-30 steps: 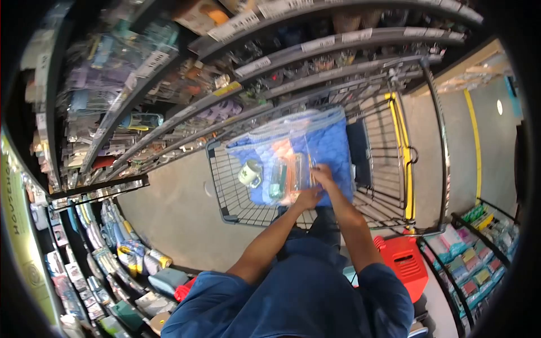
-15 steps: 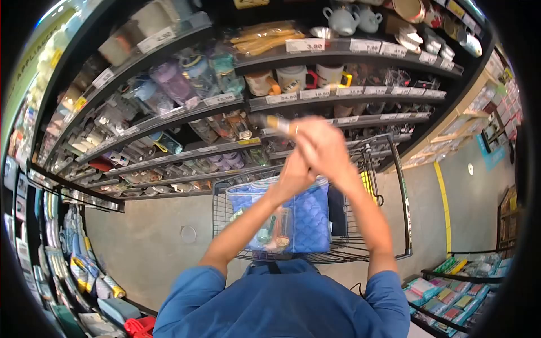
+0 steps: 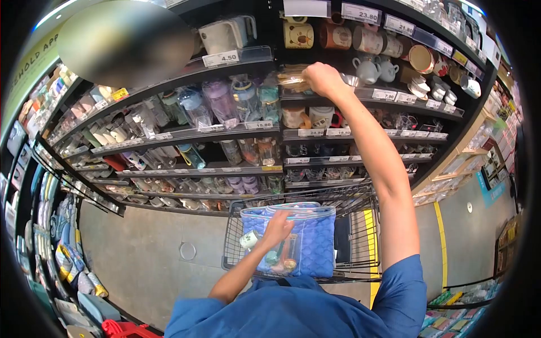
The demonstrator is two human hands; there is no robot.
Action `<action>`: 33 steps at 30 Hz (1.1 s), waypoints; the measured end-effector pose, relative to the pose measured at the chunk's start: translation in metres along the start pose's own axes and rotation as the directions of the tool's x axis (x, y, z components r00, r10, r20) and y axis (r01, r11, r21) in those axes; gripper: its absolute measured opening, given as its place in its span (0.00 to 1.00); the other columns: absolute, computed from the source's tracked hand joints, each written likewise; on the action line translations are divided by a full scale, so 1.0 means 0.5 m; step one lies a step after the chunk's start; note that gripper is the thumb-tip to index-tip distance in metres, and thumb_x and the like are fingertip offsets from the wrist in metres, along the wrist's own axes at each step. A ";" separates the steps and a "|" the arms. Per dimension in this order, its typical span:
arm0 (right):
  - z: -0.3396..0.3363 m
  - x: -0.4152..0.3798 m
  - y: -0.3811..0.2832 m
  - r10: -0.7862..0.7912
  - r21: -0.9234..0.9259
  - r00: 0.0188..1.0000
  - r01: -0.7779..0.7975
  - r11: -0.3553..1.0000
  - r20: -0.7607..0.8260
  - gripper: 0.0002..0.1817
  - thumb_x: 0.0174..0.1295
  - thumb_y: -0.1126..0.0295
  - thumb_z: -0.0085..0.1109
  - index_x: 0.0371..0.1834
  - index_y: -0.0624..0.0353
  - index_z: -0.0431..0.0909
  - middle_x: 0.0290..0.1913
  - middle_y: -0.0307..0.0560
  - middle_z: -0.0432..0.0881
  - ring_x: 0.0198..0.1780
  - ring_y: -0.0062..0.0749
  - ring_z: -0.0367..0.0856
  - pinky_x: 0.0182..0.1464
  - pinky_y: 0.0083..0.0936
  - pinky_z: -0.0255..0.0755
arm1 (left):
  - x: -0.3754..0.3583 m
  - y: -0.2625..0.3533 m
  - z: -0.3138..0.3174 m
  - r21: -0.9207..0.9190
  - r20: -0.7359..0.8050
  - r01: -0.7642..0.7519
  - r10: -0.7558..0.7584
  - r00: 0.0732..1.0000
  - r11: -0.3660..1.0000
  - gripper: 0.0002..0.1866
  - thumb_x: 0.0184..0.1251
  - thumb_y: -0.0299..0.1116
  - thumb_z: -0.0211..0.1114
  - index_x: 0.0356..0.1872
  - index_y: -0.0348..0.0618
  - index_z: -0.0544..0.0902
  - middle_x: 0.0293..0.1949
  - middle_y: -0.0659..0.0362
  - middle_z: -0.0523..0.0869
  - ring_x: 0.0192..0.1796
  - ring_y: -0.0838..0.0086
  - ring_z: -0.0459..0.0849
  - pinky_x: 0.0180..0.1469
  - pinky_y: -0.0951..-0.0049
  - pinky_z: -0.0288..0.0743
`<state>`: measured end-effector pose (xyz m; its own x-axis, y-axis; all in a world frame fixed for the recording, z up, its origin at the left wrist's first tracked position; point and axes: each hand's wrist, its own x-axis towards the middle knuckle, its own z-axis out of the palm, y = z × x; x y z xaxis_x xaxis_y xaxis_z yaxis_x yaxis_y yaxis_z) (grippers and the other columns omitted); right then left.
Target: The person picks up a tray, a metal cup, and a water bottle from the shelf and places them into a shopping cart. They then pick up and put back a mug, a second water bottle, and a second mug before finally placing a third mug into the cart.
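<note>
My right hand [image 3: 324, 80] reaches up to the shelf with its fingers curled closed. It is at the end of a bundle of pale wooden sticks [image 3: 292, 79] in clear wrap; the fingertips and whatever they hold are hidden. Low over the shopping cart [image 3: 232, 245], my left hand [image 3: 278, 226] hangs above a blue quilted bag [image 3: 313, 242], fingers loosely apart with nothing visible in them. A white cup with a green pattern [image 3: 248, 239] lies by the left forearm. Clear containers [image 3: 289, 250] rest on the bag.
Shelves hold mugs [image 3: 369, 40], teapots [image 3: 369, 70], a metal bowl [image 3: 350, 80], purple bottles [image 3: 221, 101] and a pitcher [image 3: 221, 38]. Folded textiles [image 3: 70, 253] hang at the left. A yellow line [image 3: 442, 236] runs along the floor at the right.
The hands were together over the cart, with a blurred light-and-dark item at the right hand. They have parted: right up to the shelf, left down over the bag. The view has shifted.
</note>
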<state>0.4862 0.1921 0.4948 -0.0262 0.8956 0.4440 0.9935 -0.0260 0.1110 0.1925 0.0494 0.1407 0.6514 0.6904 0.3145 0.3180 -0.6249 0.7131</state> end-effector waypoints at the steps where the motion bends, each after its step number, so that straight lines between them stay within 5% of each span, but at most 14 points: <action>1: 0.006 0.003 0.002 0.007 0.046 1.000 -0.008 0.999 0.010 0.10 0.53 0.75 0.56 0.37 0.56 0.84 0.39 0.57 0.84 0.45 0.52 0.83 0.48 0.42 0.77 | -0.059 -0.022 0.005 -0.001 0.019 0.060 -0.060 0.998 0.998 0.19 0.56 0.32 0.68 0.50 0.38 0.80 0.45 0.47 0.82 0.41 0.61 0.84 0.44 0.65 0.78; 4: 0.002 0.008 0.002 0.001 0.138 1.000 -0.005 0.990 0.031 0.11 0.53 0.73 0.59 0.39 0.55 0.84 0.40 0.57 0.84 0.45 0.52 0.82 0.49 0.41 0.76 | -0.219 -0.078 0.009 0.005 0.086 0.296 -0.296 0.951 0.955 0.21 0.55 0.33 0.69 0.51 0.38 0.80 0.46 0.46 0.82 0.35 0.60 0.85 0.40 0.64 0.79; 8: -0.004 -0.010 0.001 -0.101 0.212 0.963 0.157 0.965 -0.250 0.13 0.54 0.68 0.60 0.42 0.60 0.83 0.40 0.57 0.83 0.42 0.52 0.82 0.45 0.38 0.76 | -0.351 -0.073 -0.015 -0.036 0.167 0.568 -0.555 0.815 0.822 0.21 0.55 0.33 0.67 0.51 0.37 0.80 0.45 0.43 0.82 0.43 0.54 0.84 0.46 0.60 0.78; 9: 0.018 -0.022 0.008 -0.154 0.197 0.902 0.250 0.948 -0.403 0.13 0.56 0.69 0.59 0.43 0.63 0.82 0.43 0.56 0.82 0.44 0.51 0.81 0.47 0.36 0.75 | -0.372 -0.088 -0.013 0.004 0.159 0.539 -0.532 0.832 0.843 0.20 0.55 0.33 0.67 0.50 0.37 0.80 0.45 0.43 0.82 0.41 0.54 0.84 0.46 0.60 0.78; 12: 0.011 -0.112 -0.034 -0.047 0.264 0.895 0.180 0.948 -0.443 0.13 0.60 0.68 0.59 0.44 0.63 0.82 0.43 0.55 0.83 0.46 0.50 0.81 0.49 0.37 0.74 | -0.404 -0.079 -0.029 0.062 0.134 0.499 -0.503 0.854 0.864 0.20 0.55 0.32 0.66 0.50 0.37 0.80 0.43 0.42 0.83 0.36 0.56 0.84 0.43 0.61 0.78; 15: 0.037 -0.129 -0.009 0.036 0.083 0.907 -0.001 0.997 -0.420 0.16 0.62 0.63 0.57 0.46 0.64 0.80 0.43 0.56 0.83 0.45 0.52 0.81 0.48 0.40 0.74 | -0.402 -0.082 -0.028 0.053 0.140 0.560 -0.561 0.816 0.827 0.20 0.54 0.31 0.66 0.50 0.37 0.80 0.43 0.43 0.83 0.35 0.56 0.84 0.43 0.61 0.78; 20: 0.065 -0.120 0.010 0.062 0.011 0.965 -0.061 0.998 -0.254 0.17 0.63 0.60 0.57 0.44 0.64 0.80 0.40 0.58 0.83 0.42 0.54 0.81 0.45 0.44 0.74 | -0.364 -0.080 -0.030 0.034 0.161 0.516 -0.514 0.842 0.856 0.19 0.56 0.31 0.66 0.50 0.37 0.80 0.43 0.44 0.83 0.36 0.56 0.84 0.43 0.60 0.78; 26: 0.067 -0.093 -0.003 -0.011 -0.059 0.812 -0.029 0.998 -0.583 0.25 0.62 0.55 0.58 0.54 0.65 0.76 0.52 0.61 0.79 0.52 0.54 0.78 0.55 0.38 0.72 | -0.356 -0.090 -0.036 0.061 0.154 0.528 -0.531 0.833 0.847 0.19 0.56 0.32 0.66 0.50 0.38 0.79 0.42 0.45 0.83 0.36 0.56 0.84 0.42 0.59 0.78; 28: 0.070 -0.076 0.008 0.000 -0.088 0.852 -0.053 0.995 -0.523 0.30 0.65 0.51 0.54 0.57 0.68 0.74 0.55 0.63 0.77 0.55 0.54 0.77 0.59 0.38 0.70 | -0.356 -0.088 -0.042 0.051 0.156 0.545 -0.545 0.823 0.837 0.19 0.56 0.32 0.66 0.50 0.38 0.79 0.42 0.45 0.83 0.36 0.56 0.84 0.42 0.59 0.78; 30: 0.072 -0.059 0.013 0.155 0.006 0.965 -0.157 0.988 -0.214 0.33 0.67 0.46 0.49 0.56 0.70 0.74 0.57 0.63 0.77 0.58 0.54 0.76 0.60 0.38 0.69 | -0.356 -0.088 -0.045 0.043 0.161 0.560 -0.559 0.814 0.828 0.19 0.56 0.32 0.66 0.50 0.38 0.79 0.42 0.45 0.83 0.36 0.56 0.84 0.42 0.59 0.78; 33: 0.071 -0.054 0.004 0.201 0.031 0.971 -0.199 0.980 -0.126 0.35 0.68 0.44 0.45 0.56 0.72 0.73 0.58 0.63 0.76 0.59 0.53 0.75 0.61 0.39 0.69 | -0.354 -0.095 -0.046 0.036 0.161 0.563 -0.561 0.812 0.826 0.19 0.56 0.31 0.66 0.50 0.38 0.79 0.41 0.45 0.83 0.36 0.57 0.84 0.42 0.59 0.78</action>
<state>0.4926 0.1834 0.4516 0.1604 0.8087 0.5659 0.9818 -0.1898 -0.0071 0.0465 -0.0347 0.0656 0.4616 0.8527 -0.2447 0.6538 -0.1405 0.7435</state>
